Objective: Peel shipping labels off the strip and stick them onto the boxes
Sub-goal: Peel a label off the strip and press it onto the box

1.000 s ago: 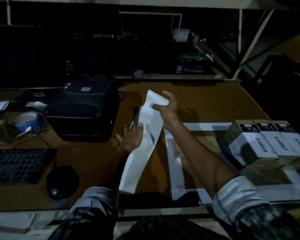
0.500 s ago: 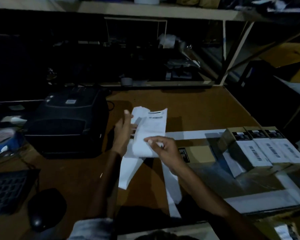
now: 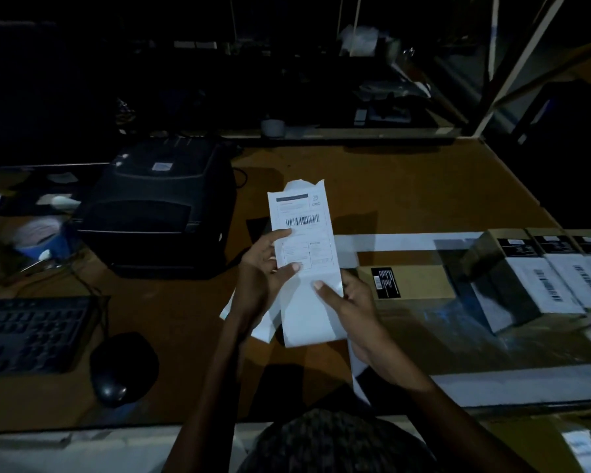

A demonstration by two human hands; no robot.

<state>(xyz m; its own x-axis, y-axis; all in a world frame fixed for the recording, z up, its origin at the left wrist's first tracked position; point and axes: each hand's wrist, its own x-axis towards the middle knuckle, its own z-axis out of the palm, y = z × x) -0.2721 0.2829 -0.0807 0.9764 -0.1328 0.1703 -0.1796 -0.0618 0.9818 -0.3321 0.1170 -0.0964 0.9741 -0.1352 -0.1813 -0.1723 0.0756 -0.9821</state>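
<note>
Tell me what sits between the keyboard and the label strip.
In the head view, only the black mouse and bare tabletop lie between keyboard and label strip.

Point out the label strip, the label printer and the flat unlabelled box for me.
label strip (image 3: pixel 302 240): head view, on the printed label below the barcode.
label printer (image 3: pixel 157 203): head view, on its dark top cover.
flat unlabelled box (image 3: pixel 420 281): head view, on its bare brown top face.
</note>
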